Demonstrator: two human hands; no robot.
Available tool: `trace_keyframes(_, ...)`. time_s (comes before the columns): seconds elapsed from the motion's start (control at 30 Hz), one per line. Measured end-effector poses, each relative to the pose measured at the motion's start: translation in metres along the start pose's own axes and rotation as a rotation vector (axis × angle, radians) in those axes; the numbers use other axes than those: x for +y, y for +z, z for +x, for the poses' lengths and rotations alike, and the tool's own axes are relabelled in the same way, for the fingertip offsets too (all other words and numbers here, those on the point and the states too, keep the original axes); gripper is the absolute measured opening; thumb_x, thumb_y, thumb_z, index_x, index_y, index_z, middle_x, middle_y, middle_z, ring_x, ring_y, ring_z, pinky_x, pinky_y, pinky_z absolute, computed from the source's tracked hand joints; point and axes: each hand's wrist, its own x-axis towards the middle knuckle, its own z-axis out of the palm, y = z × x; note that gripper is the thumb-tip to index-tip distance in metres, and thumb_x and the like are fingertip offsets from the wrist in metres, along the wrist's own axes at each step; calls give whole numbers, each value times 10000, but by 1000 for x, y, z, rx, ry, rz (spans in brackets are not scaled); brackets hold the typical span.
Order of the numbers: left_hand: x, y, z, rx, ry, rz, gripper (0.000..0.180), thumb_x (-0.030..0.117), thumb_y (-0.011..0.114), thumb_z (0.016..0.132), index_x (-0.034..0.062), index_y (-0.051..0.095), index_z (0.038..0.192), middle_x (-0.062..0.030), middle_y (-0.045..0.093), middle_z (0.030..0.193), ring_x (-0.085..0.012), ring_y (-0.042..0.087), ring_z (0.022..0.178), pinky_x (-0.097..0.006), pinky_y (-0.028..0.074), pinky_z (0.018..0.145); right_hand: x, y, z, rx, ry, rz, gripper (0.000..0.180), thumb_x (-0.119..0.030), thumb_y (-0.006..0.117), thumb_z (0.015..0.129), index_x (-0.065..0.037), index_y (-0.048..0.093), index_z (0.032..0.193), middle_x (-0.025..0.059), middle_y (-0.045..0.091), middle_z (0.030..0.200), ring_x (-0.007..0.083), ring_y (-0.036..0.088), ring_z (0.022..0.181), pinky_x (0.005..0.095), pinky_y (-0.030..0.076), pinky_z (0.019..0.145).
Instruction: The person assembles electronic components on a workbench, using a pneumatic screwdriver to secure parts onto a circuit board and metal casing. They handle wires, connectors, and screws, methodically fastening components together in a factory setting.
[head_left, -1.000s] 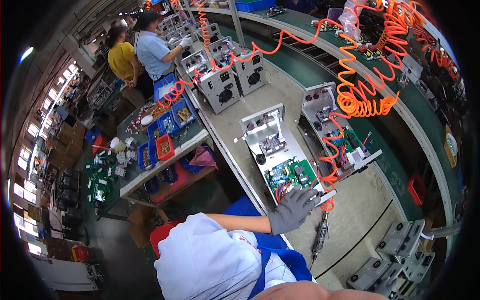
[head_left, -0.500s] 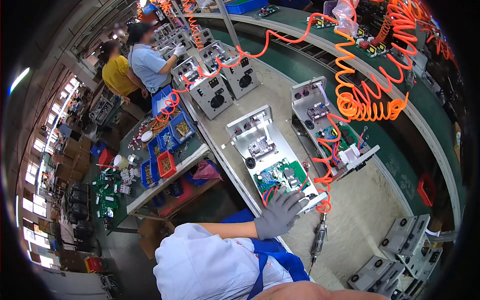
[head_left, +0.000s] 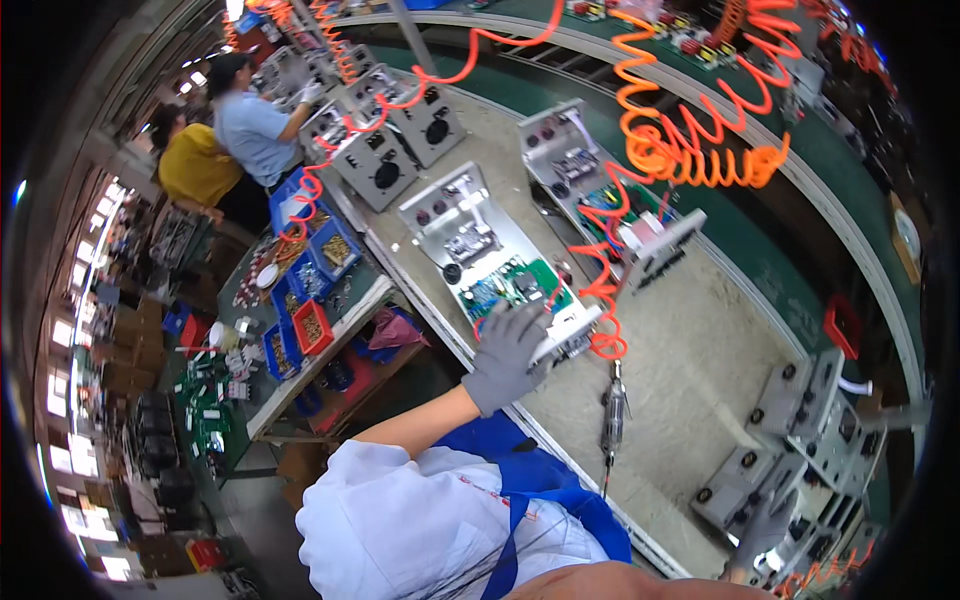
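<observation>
My left hand (head_left: 508,358), in a grey glove, lies with its fingers stretched out over the near end of an open metal chassis (head_left: 418,213). A green circuit board (head_left: 515,283) with wires sits in that chassis, just beyond my fingertips. At the lower right, my right hand (head_left: 768,530), also grey-gloved, reaches to the grey metal panels (head_left: 745,480) at the bench's near end. Its fingers are smeared and partly lost among the panels, so any hold is unclear. A pneumatic screwdriver (head_left: 613,420) on an orange coiled hose lies between my two hands.
A second open chassis (head_left: 560,145) stands right of the first, the orange hose (head_left: 600,290) draped over it. Closed grey units (head_left: 378,170) stand farther up the bench. Blue parts bins (head_left: 333,250) and a red bin (head_left: 312,327) sit at left. Two people work at the far left.
My view has shifted, so the bench things sit farther left and higher. My right hand has come into view at the lower right. My left hand stays at the chassis's near end.
</observation>
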Motion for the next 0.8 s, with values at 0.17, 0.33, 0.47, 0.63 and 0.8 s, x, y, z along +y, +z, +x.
trace_keyframes(0.17,-11,26,-31,92,42,9,714,198,738,665,52,475,1312,-210,500,1271,-410,414,1248,-509,278,1086,-24,-2,-6,-23,27,483,606,-196,709,814,48,477,1317,183,657,1051,180,645,850,307,522,729)
trace_keyframes(0.33,42,-1,-10,135,-76,74,779,176,726,658,46,423,1364,-209,460,1314,-411,394,1233,-520,298,1034,-16,-38,-8,-4,-155,218,583,-312,665,799,-66,504,1302,209,613,1145,363,601,1030,427,480,867)
trace_keyframes(0.47,140,11,27,85,153,-300,652,225,691,733,46,464,1317,-203,454,1342,-390,418,1242,-485,320,1042,-20,-75,-30,233,-221,98,533,-293,665,776,-114,534,1261,152,596,1062,332,602,902,420,492,815)
trace_keyframes(0.63,280,143,80,-211,412,-620,611,363,677,808,46,486,1294,-202,512,1296,-345,472,1223,-432,371,1018,-9,-50,-60,78,-15,151,515,-313,650,797,-101,528,1250,134,612,1101,314,616,959,412,500,806)
trace_keyframes(0.8,390,218,163,-564,32,-810,737,432,754,720,-52,523,1227,-232,583,1210,-300,591,1093,-374,453,940,-8,-30,-42,138,81,209,461,-297,625,824,-50,551,1206,153,639,1072,314,642,919,395,506,794)
